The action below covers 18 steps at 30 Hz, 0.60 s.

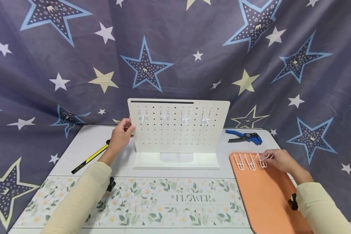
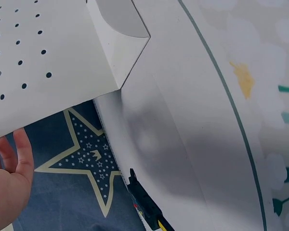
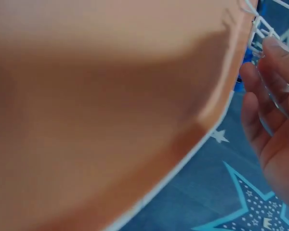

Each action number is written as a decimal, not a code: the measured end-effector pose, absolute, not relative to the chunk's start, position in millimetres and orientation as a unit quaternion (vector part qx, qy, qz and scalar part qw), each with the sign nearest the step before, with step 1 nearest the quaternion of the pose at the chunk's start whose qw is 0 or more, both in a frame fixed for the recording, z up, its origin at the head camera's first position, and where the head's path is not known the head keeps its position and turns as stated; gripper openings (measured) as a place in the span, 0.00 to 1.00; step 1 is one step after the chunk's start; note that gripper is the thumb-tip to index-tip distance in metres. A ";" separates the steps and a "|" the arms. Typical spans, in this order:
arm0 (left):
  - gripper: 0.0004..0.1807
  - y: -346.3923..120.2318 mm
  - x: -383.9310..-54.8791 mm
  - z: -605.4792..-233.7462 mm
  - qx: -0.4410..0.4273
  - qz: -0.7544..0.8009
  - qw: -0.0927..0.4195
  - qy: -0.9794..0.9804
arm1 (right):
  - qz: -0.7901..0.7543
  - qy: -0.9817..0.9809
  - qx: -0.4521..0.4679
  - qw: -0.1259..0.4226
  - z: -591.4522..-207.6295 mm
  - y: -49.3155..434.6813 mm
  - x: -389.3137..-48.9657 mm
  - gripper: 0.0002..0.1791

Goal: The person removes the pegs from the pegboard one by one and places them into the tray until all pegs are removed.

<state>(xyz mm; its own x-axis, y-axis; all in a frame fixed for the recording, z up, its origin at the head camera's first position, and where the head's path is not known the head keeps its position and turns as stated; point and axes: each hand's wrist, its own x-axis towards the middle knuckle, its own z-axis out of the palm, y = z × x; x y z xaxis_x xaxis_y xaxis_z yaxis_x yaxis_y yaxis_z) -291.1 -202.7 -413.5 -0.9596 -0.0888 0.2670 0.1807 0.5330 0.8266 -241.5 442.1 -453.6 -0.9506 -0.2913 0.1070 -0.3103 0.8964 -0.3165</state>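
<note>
A white pegboard on a flat base stands upright, with several white wire hooks hanging in a row across its upper part. My left hand holds the board's left edge; in the left wrist view its fingers meet that edge. Over the far end of an orange tray, my right hand pinches a white wire hook between thumb and fingertips. More wire hooks lie just left of it on the tray. The right wrist view shows the pinched hook at its upper right.
Behind the tray lies a blue and black hand tool. A yellow and black tape-like strip lies left of the board, close to my left forearm. A floral mat covers the table's front, and a star-patterned curtain hangs behind.
</note>
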 end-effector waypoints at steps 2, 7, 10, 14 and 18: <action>0.11 -203.1 -291.5 -414.1 -0.027 -0.482 0.140 -0.865 | 0.168 -0.974 0.153 0.017 -459.6 442.3 -243.0 0.05; 0.11 -203.6 -293.3 -416.8 -0.028 -0.481 0.139 -0.865 | 0.165 -0.976 0.146 0.000 -470.1 442.3 -245.7 0.05; 0.11 -203.5 -294.1 -417.7 -0.027 -0.483 0.140 -0.864 | 0.163 -0.977 0.136 -0.002 -472.1 441.7 -246.6 0.06; 0.11 -203.5 -294.1 -417.3 -0.027 -0.482 0.142 -0.864 | 0.158 -0.980 0.125 -0.005 -467.6 440.7 -246.6 0.05; 0.11 -204.1 -293.3 -416.1 -0.027 -0.479 0.143 -0.866 | 0.149 -0.982 0.117 -0.001 -455.9 443.0 -247.8 0.05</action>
<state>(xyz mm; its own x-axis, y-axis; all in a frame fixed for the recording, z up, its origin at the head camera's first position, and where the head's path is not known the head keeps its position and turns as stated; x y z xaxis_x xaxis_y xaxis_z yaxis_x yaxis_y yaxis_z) -293.3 -204.1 -416.1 -0.9577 -0.0901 0.2732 0.1837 0.5392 0.8219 -247.8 443.0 -455.9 -0.9726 -0.2300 0.0327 -0.2294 0.9281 -0.2934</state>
